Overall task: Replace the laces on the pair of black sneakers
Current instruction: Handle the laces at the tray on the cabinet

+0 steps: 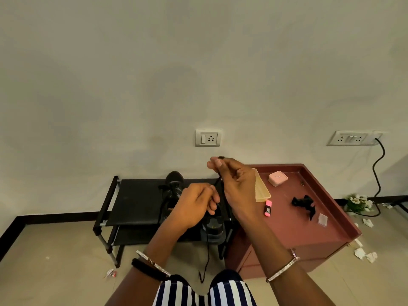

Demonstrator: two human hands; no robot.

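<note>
Two tiers of black shoe rack (132,199) sit by the maroon cabinet (287,217), with the far sneaker (174,184) and near sneaker (213,230) both up on the rack's top shelf. Your right hand (238,186) is raised and your left hand (194,206) sits lower, right above the near sneaker. The right pinches the black lace (219,181) near its tip and the left grips it further down.

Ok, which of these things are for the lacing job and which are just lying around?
For the job: black lace, held by left hand and right hand; far sneaker; near sneaker.
Lying about: pink box, pink marker, black clip, yellow tray, paper scraps.
</note>
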